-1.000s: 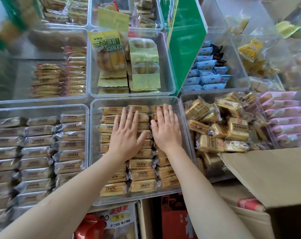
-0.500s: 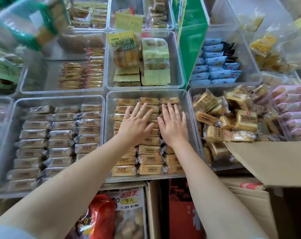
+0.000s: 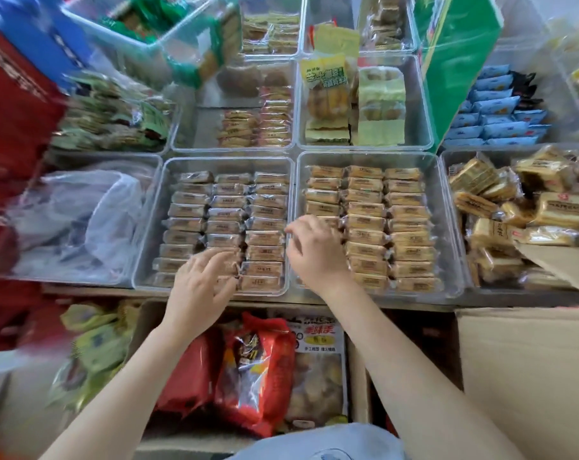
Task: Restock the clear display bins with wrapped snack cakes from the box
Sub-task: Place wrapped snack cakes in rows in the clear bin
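Two clear bins (image 3: 293,194) hold wrapped snack cakes (image 3: 367,222) in three columns each, long axes running left to right. The left hand (image 3: 202,280) hovers with fingers relaxed and empty; the right hand (image 3: 316,249) curls over cakes, its grasp unclear.

Clear glossy plastic bins (image 3: 293,207), shiny film wrappers (image 3: 364,224), seemingly matt cardboard box (image 3: 527,376)

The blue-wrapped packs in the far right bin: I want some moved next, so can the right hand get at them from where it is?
Probably yes. The right hand holds nothing, the blue-wrapped packs lie uncovered in an open-topped bin, but the green divider leans between, so reach round it.
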The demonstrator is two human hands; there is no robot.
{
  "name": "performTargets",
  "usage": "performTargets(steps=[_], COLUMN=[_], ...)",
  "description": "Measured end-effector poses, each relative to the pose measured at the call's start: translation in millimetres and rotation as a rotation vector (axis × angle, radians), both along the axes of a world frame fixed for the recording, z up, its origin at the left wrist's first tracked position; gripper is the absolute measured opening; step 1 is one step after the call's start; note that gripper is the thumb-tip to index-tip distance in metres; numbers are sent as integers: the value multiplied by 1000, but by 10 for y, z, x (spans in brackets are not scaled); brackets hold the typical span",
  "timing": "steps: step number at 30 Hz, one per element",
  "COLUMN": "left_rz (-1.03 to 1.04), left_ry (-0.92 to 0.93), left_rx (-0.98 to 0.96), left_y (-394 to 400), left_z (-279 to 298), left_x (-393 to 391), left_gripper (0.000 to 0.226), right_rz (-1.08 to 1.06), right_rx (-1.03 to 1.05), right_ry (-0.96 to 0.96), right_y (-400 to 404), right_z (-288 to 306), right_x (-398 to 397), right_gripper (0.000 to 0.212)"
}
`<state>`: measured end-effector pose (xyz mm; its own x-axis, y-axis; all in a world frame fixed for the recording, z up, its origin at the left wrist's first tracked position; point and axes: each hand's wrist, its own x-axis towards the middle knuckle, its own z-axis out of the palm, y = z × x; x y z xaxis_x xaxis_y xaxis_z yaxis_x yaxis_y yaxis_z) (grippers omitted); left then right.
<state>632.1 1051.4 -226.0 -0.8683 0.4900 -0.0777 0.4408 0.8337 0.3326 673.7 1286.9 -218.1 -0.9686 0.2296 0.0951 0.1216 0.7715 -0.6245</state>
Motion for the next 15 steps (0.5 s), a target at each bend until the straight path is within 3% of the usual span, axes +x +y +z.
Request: performTargets(steps=[9,15], left_rz=[-52,-40], left_ry=[127,-40], left_rx=[-20,-111], left_y=[-939,-1496], left_z=[-188,-245], left_x=[-256,-569], left_gripper=[54,88], right_rz=[25,-26], right_rx=[130,74], right_ry=[-100,-298], right_y=[-1154,-1936], right_z=[2,-13], right_x=[7,-326], right_gripper=[21,24])
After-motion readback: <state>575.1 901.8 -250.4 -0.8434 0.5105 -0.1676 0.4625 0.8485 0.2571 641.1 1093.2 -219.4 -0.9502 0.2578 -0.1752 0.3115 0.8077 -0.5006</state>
